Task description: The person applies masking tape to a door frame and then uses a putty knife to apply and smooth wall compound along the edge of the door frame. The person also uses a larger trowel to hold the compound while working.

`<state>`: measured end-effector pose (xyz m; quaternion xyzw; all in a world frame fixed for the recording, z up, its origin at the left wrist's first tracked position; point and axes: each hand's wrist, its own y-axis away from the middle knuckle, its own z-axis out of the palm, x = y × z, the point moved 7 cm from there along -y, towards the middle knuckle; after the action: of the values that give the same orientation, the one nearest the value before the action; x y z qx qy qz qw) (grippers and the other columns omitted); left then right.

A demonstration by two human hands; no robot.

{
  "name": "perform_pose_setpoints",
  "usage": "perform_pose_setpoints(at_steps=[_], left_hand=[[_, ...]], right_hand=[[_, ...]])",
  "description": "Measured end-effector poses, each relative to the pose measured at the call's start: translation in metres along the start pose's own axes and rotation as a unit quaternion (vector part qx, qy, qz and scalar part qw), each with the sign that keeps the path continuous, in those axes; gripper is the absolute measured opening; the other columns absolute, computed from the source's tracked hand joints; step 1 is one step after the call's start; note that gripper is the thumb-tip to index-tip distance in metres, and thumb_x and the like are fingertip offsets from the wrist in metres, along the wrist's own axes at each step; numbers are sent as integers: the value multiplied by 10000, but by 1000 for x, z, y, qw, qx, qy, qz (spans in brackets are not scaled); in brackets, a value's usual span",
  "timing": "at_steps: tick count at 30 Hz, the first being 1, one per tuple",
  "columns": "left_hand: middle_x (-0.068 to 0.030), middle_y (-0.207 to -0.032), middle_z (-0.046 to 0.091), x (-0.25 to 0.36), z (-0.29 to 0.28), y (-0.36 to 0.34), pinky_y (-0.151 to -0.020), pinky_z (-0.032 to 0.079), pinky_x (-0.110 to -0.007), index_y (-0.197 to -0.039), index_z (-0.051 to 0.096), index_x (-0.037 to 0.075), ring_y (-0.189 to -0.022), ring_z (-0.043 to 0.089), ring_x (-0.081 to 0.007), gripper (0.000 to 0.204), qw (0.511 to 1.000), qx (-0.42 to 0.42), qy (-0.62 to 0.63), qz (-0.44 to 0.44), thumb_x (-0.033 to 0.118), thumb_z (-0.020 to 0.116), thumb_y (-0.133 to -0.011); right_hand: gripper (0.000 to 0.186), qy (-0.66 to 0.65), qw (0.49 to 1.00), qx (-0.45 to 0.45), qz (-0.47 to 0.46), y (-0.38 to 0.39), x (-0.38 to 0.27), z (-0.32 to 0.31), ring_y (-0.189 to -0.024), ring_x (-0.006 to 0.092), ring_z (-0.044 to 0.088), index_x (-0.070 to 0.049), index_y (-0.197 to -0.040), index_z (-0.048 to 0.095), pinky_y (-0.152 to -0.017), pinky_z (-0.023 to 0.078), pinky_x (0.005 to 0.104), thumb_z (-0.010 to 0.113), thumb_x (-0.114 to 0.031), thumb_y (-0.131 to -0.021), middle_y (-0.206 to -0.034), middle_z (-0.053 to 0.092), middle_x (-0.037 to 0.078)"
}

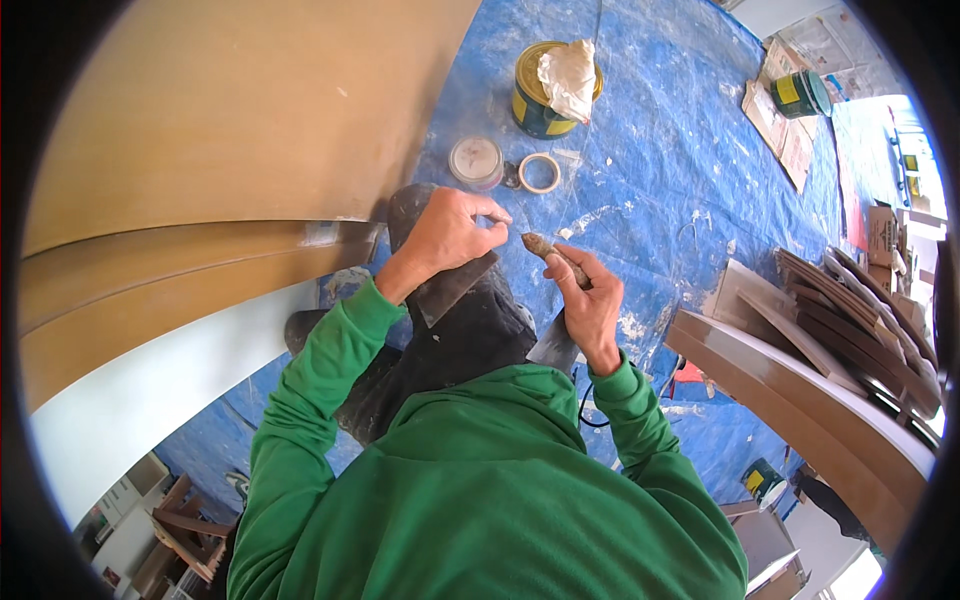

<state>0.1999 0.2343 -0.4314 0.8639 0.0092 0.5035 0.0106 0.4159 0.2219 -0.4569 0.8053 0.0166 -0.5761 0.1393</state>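
My left hand (455, 235) is closed above my dark-trousered knee, thumb and forefinger bent toward each other. A dark flat rectangular piece (455, 290) sticks out below that hand, seemingly held by its hidden fingers; its kind is unclear. In my right hand (592, 300) is a putty knife (541, 246), its worn, spotted handle tip pointing up and left. The wide greyish blade (556, 345) shows below the hand, near my thigh. A small gap separates the handle tip from my left fingertips.
A blue, paint-spattered sheet (650, 190) covers the floor. Ahead stand a tin (545, 118) with a white cloth (568, 80) on top, a lidded tub (476, 162) and a tape roll (539, 173). A large tan panel (250, 110) rises left; stacked boards (850, 320) lean right.
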Motion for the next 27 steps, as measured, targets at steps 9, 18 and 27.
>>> perform_pose_setpoints(at_steps=[9,18,27], left_hand=[[-122,-696,710,-59,19,-2,-602,514,-289,-809,744,7,-609,662,-145,147,986,106,56,-112,149,748,-767],[-269,-1083,670,-111,43,-45,-852,543,-483,-1211,600,-14,-1041,654,-402,697,932,-144,-314,-106,319,879,-667],[-255,-1226,549,-156,31,-115,-845,560,-498,-1407,411,74,-1023,647,-451,1048,889,-158,-422,-80,338,949,-546]], right_hand=[[278,23,999,-23,8,1,-1,-11,-643,49,559,-5,-1099,735,-571,437,231,696,-230,-941,-741,720,48],[316,-36,994,49,94,-7,63,-54,-516,17,459,9,-1054,739,-459,336,214,668,-285,-963,-717,705,47],[385,-127,967,19,219,17,105,-55,-466,36,414,25,-1091,690,-426,293,215,597,-336,-995,-801,706,80]])
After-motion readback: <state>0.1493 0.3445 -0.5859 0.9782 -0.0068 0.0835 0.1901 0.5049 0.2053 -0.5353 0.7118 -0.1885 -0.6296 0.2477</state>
